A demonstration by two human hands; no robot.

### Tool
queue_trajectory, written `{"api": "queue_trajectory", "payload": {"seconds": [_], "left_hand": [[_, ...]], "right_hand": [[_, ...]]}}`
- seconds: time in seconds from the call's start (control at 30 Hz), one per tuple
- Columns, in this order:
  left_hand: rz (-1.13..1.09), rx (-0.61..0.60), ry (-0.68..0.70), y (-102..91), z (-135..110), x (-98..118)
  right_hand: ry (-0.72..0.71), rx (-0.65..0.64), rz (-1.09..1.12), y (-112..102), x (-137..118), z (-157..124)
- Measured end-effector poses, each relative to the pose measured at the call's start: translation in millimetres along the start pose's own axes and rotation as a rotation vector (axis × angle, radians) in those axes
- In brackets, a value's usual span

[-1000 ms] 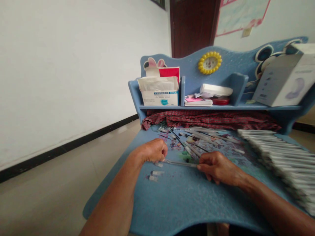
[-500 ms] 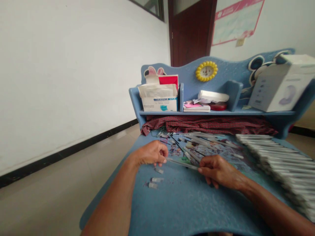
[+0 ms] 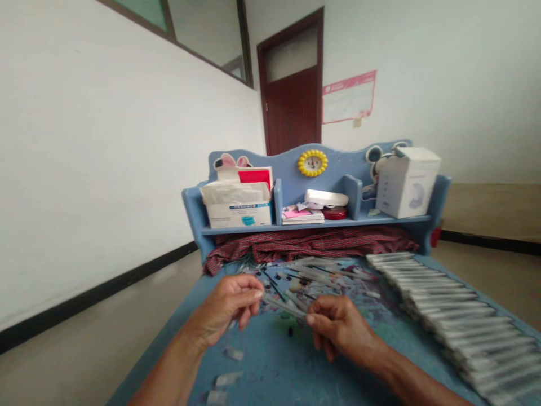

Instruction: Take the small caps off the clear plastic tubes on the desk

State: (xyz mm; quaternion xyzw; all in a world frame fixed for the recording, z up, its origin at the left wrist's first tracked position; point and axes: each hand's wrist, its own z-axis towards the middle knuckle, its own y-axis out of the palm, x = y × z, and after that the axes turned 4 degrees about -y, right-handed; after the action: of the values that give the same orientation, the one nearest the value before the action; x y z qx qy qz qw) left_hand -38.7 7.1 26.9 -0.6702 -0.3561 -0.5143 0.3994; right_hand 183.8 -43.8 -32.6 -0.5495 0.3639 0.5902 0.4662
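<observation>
A clear pen barrel [image 3: 284, 306] slants between my two hands over the blue desk. My left hand [image 3: 231, 307] is closed, its thumb and forefinger pinching the barrel's left end. The other end is gripped by my right hand [image 3: 343, 328], with the fingers curled in. Clear pen caps, including this one [image 3: 234, 353], lie on the desk below my left hand. A small black plug [image 3: 290, 331] sits just left of my right hand. Beyond the hands are scattered loose barrels [image 3: 315, 276] and thin dark refills [image 3: 274, 283]. Blur hides the exact fingertip contact.
A long stack of pens [image 3: 460, 321] covers the desk's right side. At the back, a checked cloth [image 3: 313, 242] lies beneath a blue shelf [image 3: 247, 230]. On the shelf stand a mask box [image 3: 239, 211], papers [image 3: 302, 219] and a white carton [image 3: 408, 183].
The camera view has tilted up and turned right, so the desk sits lower and farther left. Both hands still hold the barrel, and they are slightly closer together.
</observation>
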Motion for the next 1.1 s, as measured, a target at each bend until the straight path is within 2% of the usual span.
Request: {"api": "queue_trajectory", "payload": {"seconds": [0.13,0.33,0.5,0.73,0.93,1.1], "left_hand": [[-0.050,0.061,-0.051,2.7,8.2,-0.7],[-0.030,0.112,-0.124,8.6,11.3,6.5],[0.015,0.089,-0.133,14.5,8.7,12.4],[0.031,0.068,-0.114,13.1,14.4,8.3],[0.024,0.092,-0.031,17.6,13.7,6.0],[0.039,0.005,-0.028,30.1,11.2,5.7]], "right_hand": [[-0.014,0.016,-0.098,-1.5,-3.8,2.4],[-0.271,0.181,-0.475,0.5,-4.6,-2.4],[-0.360,0.212,-0.678,-1.2,-9.9,-7.4],[-0.355,0.179,-0.790,-5.2,-10.6,-5.2],[-0.356,0.177,-0.918,-7.8,-13.6,-1.0],[-0.393,0.161,-1.167,-2.8,-23.3,-1.4]]}}
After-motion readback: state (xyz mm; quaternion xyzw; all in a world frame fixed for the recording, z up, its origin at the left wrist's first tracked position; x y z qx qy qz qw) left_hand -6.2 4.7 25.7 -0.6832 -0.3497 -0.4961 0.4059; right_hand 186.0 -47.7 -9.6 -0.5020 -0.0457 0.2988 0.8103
